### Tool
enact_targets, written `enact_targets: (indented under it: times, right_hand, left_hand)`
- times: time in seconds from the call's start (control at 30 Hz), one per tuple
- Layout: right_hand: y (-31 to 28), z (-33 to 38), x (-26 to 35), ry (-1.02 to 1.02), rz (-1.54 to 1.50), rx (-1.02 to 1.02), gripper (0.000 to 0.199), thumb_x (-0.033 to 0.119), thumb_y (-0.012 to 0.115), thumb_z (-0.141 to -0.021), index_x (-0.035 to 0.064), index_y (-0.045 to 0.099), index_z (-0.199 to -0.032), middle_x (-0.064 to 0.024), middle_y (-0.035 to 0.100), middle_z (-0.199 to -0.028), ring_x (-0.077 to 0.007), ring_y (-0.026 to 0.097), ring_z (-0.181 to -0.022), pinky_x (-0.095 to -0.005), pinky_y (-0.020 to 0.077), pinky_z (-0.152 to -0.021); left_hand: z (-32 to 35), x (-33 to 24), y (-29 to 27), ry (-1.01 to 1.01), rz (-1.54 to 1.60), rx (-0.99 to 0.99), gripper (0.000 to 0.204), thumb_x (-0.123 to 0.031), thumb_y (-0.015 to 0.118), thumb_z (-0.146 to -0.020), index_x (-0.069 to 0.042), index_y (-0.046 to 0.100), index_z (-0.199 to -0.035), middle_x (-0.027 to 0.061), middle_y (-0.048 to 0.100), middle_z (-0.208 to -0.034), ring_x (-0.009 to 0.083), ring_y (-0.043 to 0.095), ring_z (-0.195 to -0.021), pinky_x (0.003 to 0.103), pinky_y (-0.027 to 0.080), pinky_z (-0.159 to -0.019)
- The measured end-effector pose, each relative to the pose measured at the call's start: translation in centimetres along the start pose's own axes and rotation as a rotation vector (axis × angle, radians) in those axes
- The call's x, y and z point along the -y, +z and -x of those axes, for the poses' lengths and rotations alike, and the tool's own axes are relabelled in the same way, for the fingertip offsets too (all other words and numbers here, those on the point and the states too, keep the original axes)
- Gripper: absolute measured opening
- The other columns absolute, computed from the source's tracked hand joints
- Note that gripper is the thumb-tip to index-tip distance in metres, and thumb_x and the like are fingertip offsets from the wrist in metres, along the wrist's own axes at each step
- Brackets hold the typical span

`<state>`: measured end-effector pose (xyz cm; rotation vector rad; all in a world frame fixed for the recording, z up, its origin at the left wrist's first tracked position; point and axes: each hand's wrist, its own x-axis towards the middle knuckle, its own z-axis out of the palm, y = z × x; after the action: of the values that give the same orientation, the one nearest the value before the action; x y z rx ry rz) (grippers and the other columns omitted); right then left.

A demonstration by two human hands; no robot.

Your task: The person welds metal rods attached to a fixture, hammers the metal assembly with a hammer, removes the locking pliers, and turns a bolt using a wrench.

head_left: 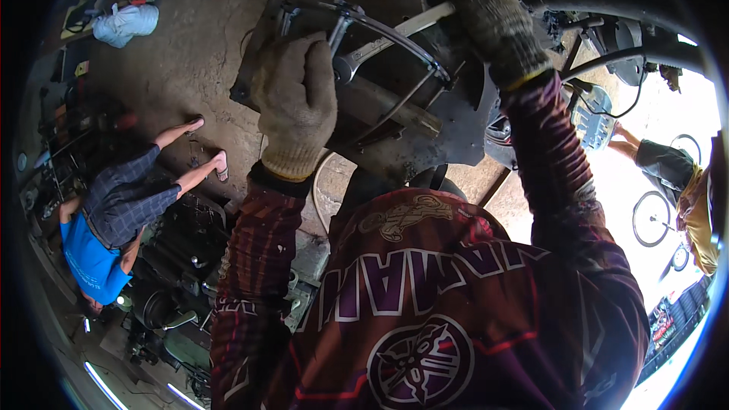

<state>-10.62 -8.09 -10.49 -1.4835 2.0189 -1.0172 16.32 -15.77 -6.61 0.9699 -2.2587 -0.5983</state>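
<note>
My left hand, in a grey knit work glove, is closed beside a curved metal frame. Whatever lies inside its fingers is hidden. A long wrench slants across the frame, its round head by my left knuckles. The wrench's other end meets my right hand, gloved the same way and curled around it; the fingertips are lost in shadow. Under the frame lies a dark metal plate, with a worn flat bar along it.
Black hoses and machine parts crowd the upper right. On the left, a person in a blue shirt stands near dark machinery. Another person is by a bicycle wheel at right. A white sack sits on the floor.
</note>
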Motion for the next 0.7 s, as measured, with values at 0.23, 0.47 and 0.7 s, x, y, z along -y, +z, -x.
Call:
enact_targets:
  times: [0.23, 0.47, 0.7]
  right_hand:
    - [1.1, -11.3, 3.4, 0.041, 0.012, 0.102, 0.047, 0.007, 0.065, -0.094, 0.0131, 0.059, -0.141, -0.0171, 0.06, -0.134, -0.0291, 0.065, -0.114, -0.0359, 0.057, -0.095]
    - [-1.1, -7.9, 2.5, 0.096, -0.104, 0.057, 0.045, 0.009, 0.065, -0.094, 0.0096, 0.06, -0.138, -0.0185, 0.061, -0.134, -0.0316, 0.063, -0.118, -0.0372, 0.0539, -0.1]
    - [-2.8, -1.3, 0.6, 0.079, -0.161, -0.071, 0.042, 0.011, 0.065, -0.094, 0.0062, 0.061, -0.135, -0.02, 0.062, -0.134, -0.0341, 0.061, -0.122, -0.0385, 0.0508, -0.104]
  left_hand:
    - [-0.1, 1.2, 0.4, 0.209, 0.034, -0.079, 0.009, -0.009, 0.068, -0.093, -0.002, 0.071, -0.1, 0.0132, 0.071, -0.098, 0.0315, 0.068, -0.089, 0.043, 0.053, -0.082]
    - [-0.4, 0.9, -0.1, 0.247, 0.07, -0.049, 0.014, -0.007, 0.063, -0.099, 0.002, 0.07, -0.106, 0.0176, 0.071, -0.105, 0.0326, 0.067, -0.094, 0.042, 0.054, -0.084]
    - [-0.3, 0.5, -0.1, 0.105, 0.04, -0.03, 0.013, -0.011, 0.067, -0.095, -0.001, 0.073, -0.102, 0.014, 0.073, -0.1, 0.0317, 0.069, -0.09, 0.042, 0.054, -0.082]
